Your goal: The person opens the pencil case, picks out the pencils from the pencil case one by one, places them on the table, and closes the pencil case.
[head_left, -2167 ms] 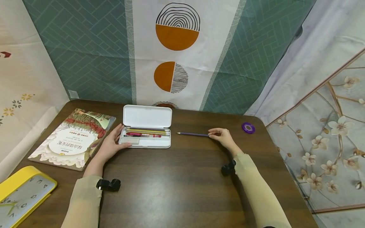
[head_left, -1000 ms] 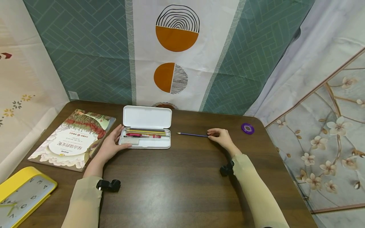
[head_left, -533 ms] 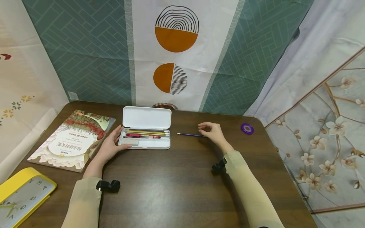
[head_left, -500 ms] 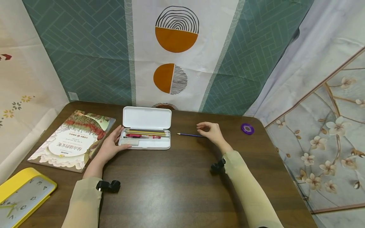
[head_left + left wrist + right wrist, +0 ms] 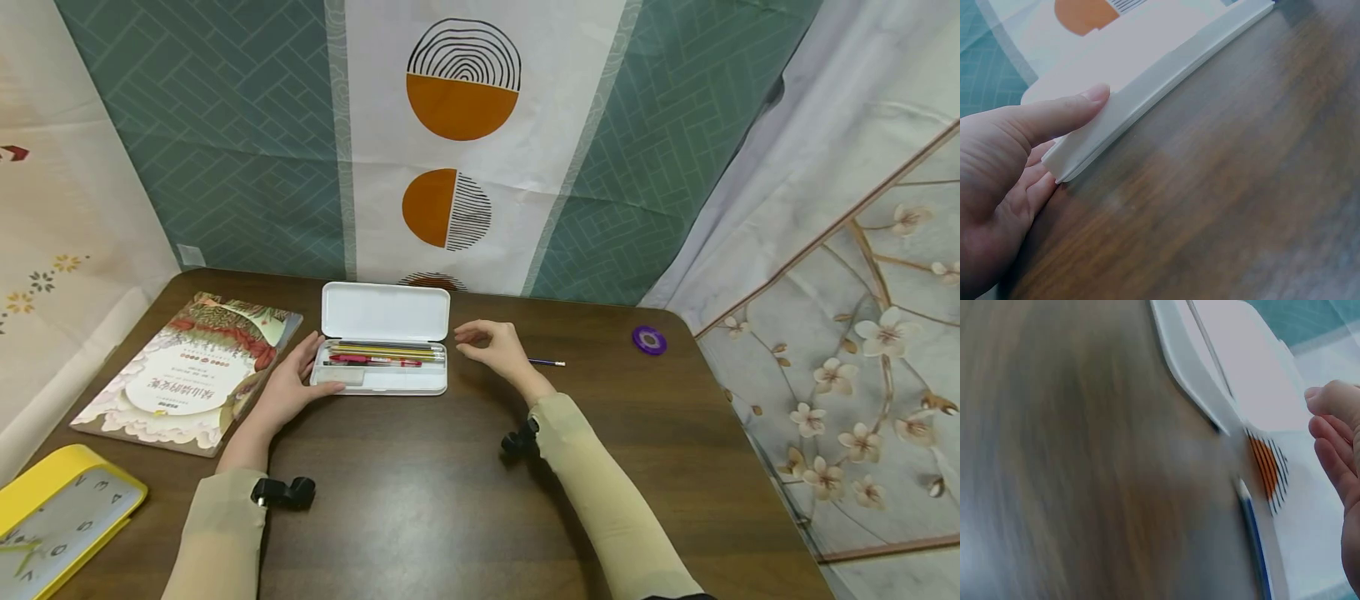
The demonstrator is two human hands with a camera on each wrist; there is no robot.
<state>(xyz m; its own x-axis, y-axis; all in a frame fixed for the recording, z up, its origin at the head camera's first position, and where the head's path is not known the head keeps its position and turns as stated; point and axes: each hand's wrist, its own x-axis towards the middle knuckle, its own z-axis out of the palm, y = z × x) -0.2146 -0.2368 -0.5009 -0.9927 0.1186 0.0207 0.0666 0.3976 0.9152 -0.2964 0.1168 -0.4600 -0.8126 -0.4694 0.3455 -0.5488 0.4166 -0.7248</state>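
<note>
Leftward from the right-hand end of a slim dark-blue wooden pencil [image 5: 547, 362], the right hand [image 5: 495, 346] has come to just beside the right end of a shallow white rectangular pencil case [image 5: 408, 383], while the pencil has stayed on the brown wood-grain table [image 5: 390, 483]. It lies to the right of the case, its long axis running left to right, nearly in line with the case's long side: pale point toward the case, white end away from it. The head view hides the point half behind the right hand; the right wrist view shows the point, clear of the fingers. That hand is loosely curled, thumb near the forefinger, nothing seen between them, and is much the nearer to the pencil. The left hand [image 5: 288, 377] grips the case's left end, thumb over the front rim.
</note>
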